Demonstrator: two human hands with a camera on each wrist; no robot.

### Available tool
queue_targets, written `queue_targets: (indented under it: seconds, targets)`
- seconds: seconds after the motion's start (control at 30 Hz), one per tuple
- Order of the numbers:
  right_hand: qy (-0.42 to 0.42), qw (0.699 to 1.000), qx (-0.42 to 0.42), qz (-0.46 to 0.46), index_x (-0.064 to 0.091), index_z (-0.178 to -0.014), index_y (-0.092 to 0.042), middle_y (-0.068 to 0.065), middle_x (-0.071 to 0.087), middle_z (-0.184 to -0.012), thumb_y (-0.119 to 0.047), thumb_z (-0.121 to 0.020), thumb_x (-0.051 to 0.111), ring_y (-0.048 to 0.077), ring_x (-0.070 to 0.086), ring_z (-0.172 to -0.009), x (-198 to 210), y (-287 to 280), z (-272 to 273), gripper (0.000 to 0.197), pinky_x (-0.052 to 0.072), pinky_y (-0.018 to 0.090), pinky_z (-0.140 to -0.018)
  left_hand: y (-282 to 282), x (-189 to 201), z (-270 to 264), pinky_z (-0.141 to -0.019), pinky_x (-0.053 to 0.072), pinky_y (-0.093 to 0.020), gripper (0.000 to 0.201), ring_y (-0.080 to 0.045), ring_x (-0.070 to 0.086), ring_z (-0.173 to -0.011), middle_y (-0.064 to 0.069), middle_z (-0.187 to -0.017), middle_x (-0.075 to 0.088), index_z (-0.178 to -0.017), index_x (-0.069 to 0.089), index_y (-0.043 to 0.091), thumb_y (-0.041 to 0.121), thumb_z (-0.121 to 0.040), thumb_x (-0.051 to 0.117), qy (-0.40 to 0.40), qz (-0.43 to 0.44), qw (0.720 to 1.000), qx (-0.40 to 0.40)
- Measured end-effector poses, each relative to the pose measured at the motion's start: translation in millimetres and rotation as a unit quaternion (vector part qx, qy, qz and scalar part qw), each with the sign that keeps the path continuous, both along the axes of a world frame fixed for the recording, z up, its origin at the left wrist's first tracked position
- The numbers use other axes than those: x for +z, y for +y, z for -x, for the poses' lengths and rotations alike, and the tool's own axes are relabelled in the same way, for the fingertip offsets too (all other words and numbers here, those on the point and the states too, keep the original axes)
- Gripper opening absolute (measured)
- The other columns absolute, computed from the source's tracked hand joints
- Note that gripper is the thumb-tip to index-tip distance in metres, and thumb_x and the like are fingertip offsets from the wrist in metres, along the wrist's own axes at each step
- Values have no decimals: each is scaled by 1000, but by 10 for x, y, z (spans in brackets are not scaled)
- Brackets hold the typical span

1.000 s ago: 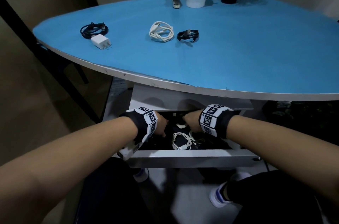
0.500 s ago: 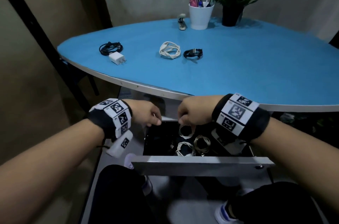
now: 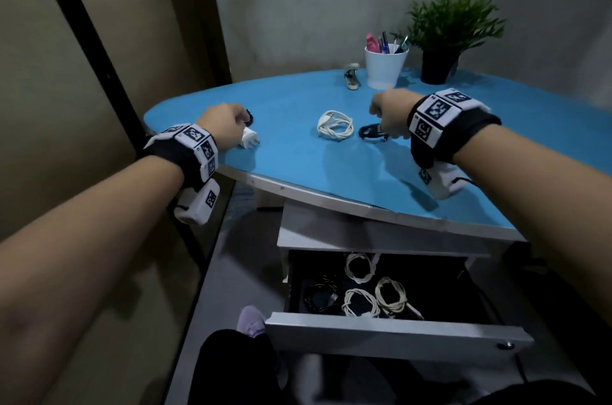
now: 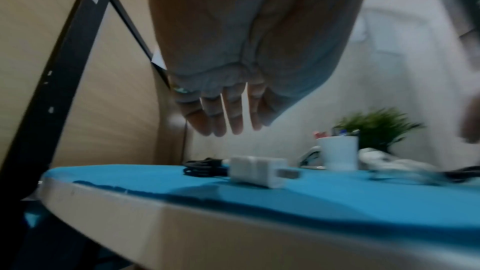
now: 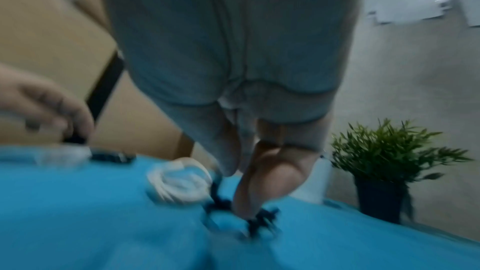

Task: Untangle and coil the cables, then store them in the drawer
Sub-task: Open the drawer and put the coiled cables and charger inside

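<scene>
On the blue table [image 3: 324, 172] lie a black cable coil [image 3: 250, 116] with a white charger [image 3: 249, 140], a white cable coil [image 3: 335, 125] and a small black cable coil [image 3: 371, 133]. My left hand [image 3: 239, 125] hovers just above the charger [image 4: 257, 168], with its fingers [image 4: 233, 118] straight and holding nothing. My right hand [image 3: 381, 127] is down on the small black cable [image 5: 262, 218], thumb and bent fingers [image 5: 259, 182] pinching it on the table; that view is blurred. The open drawer [image 3: 397, 335] below holds several coiled cables [image 3: 392, 295].
A white cup of pens [image 3: 385, 68], a potted plant [image 3: 440, 40] and a small clip-like object [image 3: 351, 76] stand at the table's far edge. A dark frame post [image 3: 99, 56] runs along the left wall. My knees and a shoe [image 3: 251, 321] are beside the drawer front.
Both hands have risen out of the drawer and reached onto the table: the left to above the charger, the right onto the small black cable. The head view has tilted up.
</scene>
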State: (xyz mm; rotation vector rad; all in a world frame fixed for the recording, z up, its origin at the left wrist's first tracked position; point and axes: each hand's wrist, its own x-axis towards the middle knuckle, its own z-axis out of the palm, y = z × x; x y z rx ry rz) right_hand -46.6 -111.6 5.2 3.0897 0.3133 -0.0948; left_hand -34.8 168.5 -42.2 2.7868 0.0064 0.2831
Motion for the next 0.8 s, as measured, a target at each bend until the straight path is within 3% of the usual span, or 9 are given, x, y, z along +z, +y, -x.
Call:
queue_targets:
  seconds: [0.03, 0.1, 0.17, 0.23, 0.3, 0.4, 0.5, 0.6, 0.8]
  targets:
    - [17, 999, -3, 27, 47, -132, 0, 18, 51, -133, 5, -89, 44, 35, 57, -102, -22, -10, -61, 43, 47, 32, -65, 23, -7, -95, -91, 41, -35, 34, -34, 52, -115, -15, -126, 57, -125, 55, 11, 9, -92, 46, 18, -24, 999, 12]
    - [47, 997, -9, 68, 41, -138, -4, 15, 46, -139, 4, -92, 42, 33, 53, -117, -69, -32, -165, 47, 47, 33, -79, 76, -13, -258, -93, 41, -39, 40, -36, 51, -116, -18, -128, 55, -131, 49, 9, 5, -91, 47, 58, -89, 994, 36]
    - [62, 993, -5, 99, 46, -135, -4, 14, 50, -136, 3, -91, 43, 31, 53, -118, -115, -45, -279, 44, 45, 33, -87, 126, 6, -371, -90, 43, -39, 41, -37, 54, -111, -19, -123, 56, -132, 46, 8, 6, -91, 48, 97, -152, 983, 39]
    - [86, 988, -7, 127, 53, -129, -5, 14, 56, -129, 1, -88, 50, 31, 55, -113, -161, -42, -381, 41, 45, 33, -83, 182, 22, -460, -89, 43, -40, 42, -36, 55, -109, -19, -122, 56, -132, 44, 7, 6, -91, 49, 142, -196, 970, 24]
    - [102, 985, -11, 142, 59, -124, -7, 13, 60, -123, -3, -84, 60, 29, 59, -94, -207, -36, -445, 40, 46, 30, -68, 219, 31, -513, -89, 43, -38, 45, -35, 53, -112, -18, -127, 54, -135, 42, 8, 4, -90, 48, 183, -232, 955, 13]
    - [103, 983, -18, 149, 63, -117, -5, 15, 65, -110, -12, -79, 68, 21, 45, -69, -250, -43, -477, 39, 35, 24, -49, 221, 25, -538, -84, 44, -37, 40, -32, 56, -105, -17, -121, 57, -127, 50, 7, 11, -88, 56, 192, -255, 948, 4]
    - [86, 988, -18, 129, 63, -116, -2, 18, 65, -113, -22, -81, 69, 25, 49, -75, -272, -75, -454, 41, 35, 25, -54, 215, -30, -538, -75, 42, -33, 31, -29, 55, -93, -19, -112, 62, -112, 60, 3, 24, -90, 57, 172, -267, 948, -5]
    - [75, 993, -16, 85, 65, -113, -3, 16, 66, -109, -27, -80, 70, 32, 60, -88, -282, -132, -405, 42, 38, 25, -62, 251, -87, -528, -83, 43, -34, 29, -33, 54, -103, -18, -114, 57, -109, 64, 8, 29, -88, 61, 120, -236, 964, -12]
    - [88, 996, -5, 10, 66, -101, -9, 0, 59, -71, -29, -81, 71, 16, 52, -62, -228, -195, -71, 29, 41, 26, -53, 197, -104, -419, -75, 37, -31, 27, -32, 53, -101, -16, -110, 60, -106, 59, 6, 23, -86, 66, 122, -188, 974, -36]
